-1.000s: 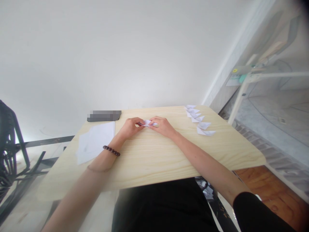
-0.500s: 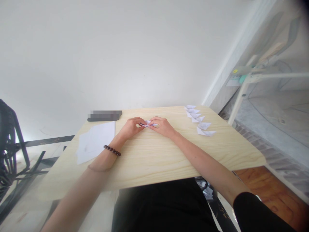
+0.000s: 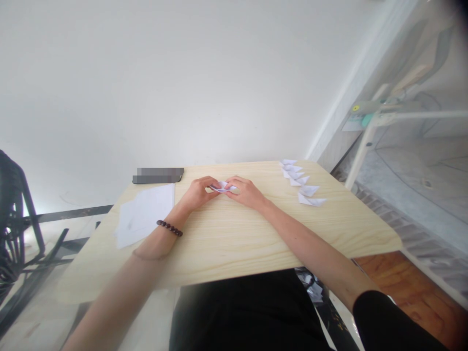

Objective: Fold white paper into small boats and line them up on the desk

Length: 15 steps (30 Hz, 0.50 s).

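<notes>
A small piece of folded white paper (image 3: 223,186) is held between my two hands over the middle of the table. My left hand (image 3: 201,192) pinches its left end, thumb below and fingers above. On the other end, my right hand (image 3: 245,190) grips in the same way. My fingers hide much of the paper, so its full shape cannot be made out. Several folded white paper boats (image 3: 300,179) stand in a slanting row to the right of my right hand.
A stack of white paper sheets (image 3: 146,214) lies at the table's left, beside my left forearm. Behind it rests a dark, pixelated flat object (image 3: 158,176). The pale wooden table (image 3: 234,243) meets a white wall (image 3: 219,87). A black chair (image 3: 22,209) is at far left.
The folded paper shows slightly more open between my fingertips. Both hands have barely moved and keep their grip; the boats and sheets stay as they were.
</notes>
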{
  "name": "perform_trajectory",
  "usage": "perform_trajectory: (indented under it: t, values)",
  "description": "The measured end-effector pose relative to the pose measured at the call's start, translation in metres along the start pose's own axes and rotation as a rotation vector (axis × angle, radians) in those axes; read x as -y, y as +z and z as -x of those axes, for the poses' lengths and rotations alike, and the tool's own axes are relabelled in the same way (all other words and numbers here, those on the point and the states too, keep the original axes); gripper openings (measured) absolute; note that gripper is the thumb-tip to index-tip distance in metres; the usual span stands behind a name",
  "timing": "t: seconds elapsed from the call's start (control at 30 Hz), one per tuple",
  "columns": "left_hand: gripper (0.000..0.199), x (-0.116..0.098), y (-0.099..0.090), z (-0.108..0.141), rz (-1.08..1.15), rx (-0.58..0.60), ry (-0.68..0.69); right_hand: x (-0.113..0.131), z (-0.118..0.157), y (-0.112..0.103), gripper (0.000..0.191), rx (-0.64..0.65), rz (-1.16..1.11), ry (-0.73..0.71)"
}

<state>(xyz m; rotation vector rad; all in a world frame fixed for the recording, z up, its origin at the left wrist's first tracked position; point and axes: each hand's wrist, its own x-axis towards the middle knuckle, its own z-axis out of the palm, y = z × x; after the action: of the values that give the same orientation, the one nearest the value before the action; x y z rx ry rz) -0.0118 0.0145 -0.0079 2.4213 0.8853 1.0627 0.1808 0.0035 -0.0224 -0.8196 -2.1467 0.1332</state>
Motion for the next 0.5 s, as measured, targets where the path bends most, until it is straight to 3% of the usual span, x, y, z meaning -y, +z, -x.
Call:
perform_trajectory:
  t: [0.5]
  values:
    - [0.033, -0.0001, 0.0015, 0.0022, 0.209, 0.026, -0.149, -0.0058, -0.0005, -0.0011, 0.017, -0.002, -0.007, 0.014]
